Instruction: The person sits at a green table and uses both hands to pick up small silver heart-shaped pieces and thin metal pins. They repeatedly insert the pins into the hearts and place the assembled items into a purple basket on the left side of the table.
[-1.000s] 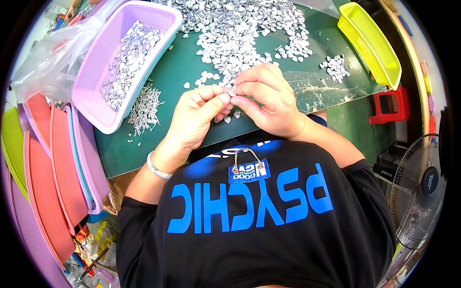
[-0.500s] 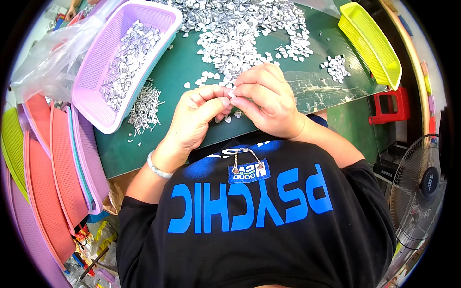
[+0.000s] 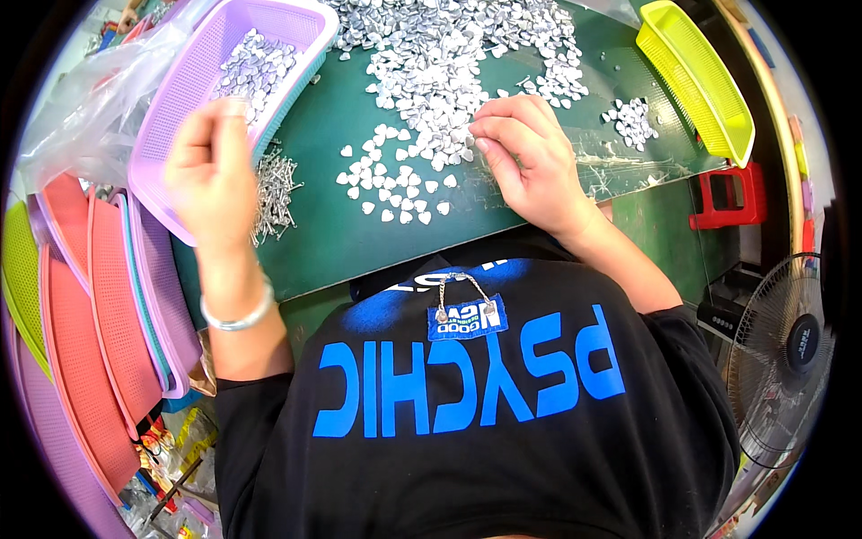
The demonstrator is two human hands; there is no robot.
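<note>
The left hand [image 3: 211,171], fingers loosely pinched, whether holding anything I cannot tell, hangs over the purple basket [image 3: 180,99] of silver hearts. The right hand [image 3: 525,157], curled, touches the silver heart pile [image 3: 440,72] on the green table [image 3: 323,225]; metal pins [image 3: 272,193] lie between; a yellow basket [image 3: 696,76] stands well right.

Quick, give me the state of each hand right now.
Left hand: raised over the lilac plastic basket, fingers together; contents cannot be told.
Right hand: fingers curled on the small silver heart-shaped pieces.

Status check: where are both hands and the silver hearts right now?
Left hand over purple basket. Right hand on silver hearts. Nothing blocking.
</note>
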